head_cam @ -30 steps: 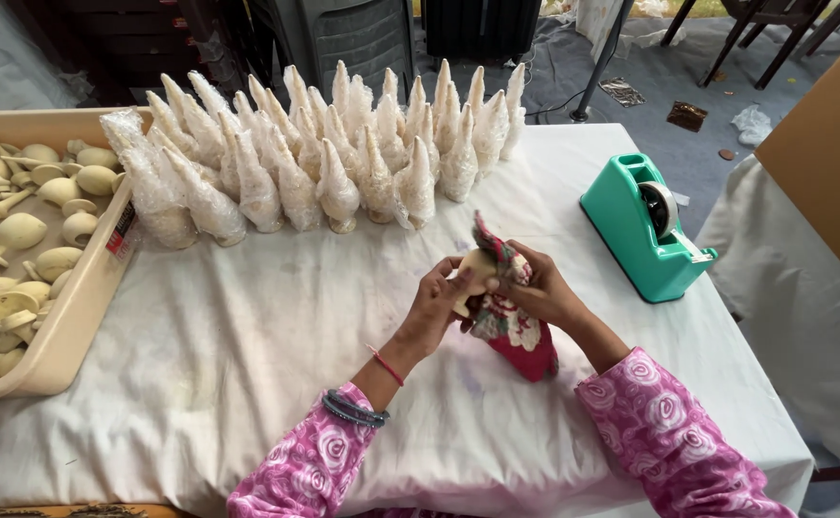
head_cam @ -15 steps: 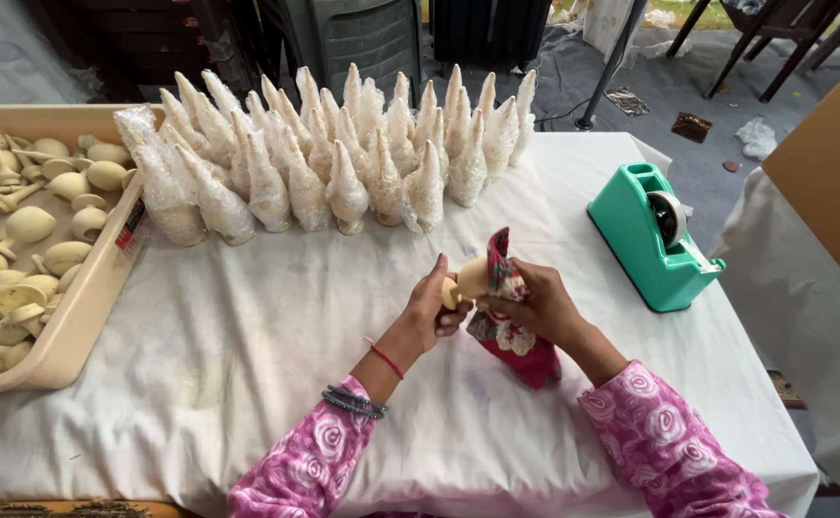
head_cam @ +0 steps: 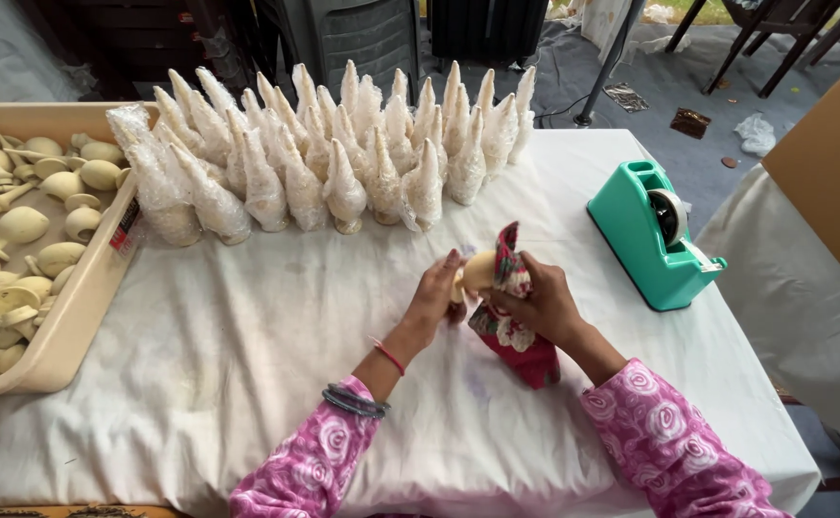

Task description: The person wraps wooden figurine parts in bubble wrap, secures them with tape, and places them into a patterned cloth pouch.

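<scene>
- A table (head_cam: 199,384) fills most of the view, draped in a wrinkled white cloth (head_cam: 631,422).
- Beyond its far edge lies a grey floor (head_cam: 650,77) (littered with a few scraps).
- A thin metal pole (head_cam: 610,59) rises from that floor.
- Dark chair legs (head_cam: 775,38) stand at the top right.
- A brown board (head_cam: 828,173) leans at the right, over another white-covered surface (head_cam: 794,297).
- Dark crates (head_cam: 362,38) sit behind the table.
- Light is soft and even.

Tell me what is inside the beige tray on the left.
The beige tray holds loose, unwrapped cream shell-like pieces, some rounded, some long and thin. They lie piled on each other, so lower pieces and the tray's floor are mostly covered, and the picture's left edge cuts off part of the tray.
</scene>
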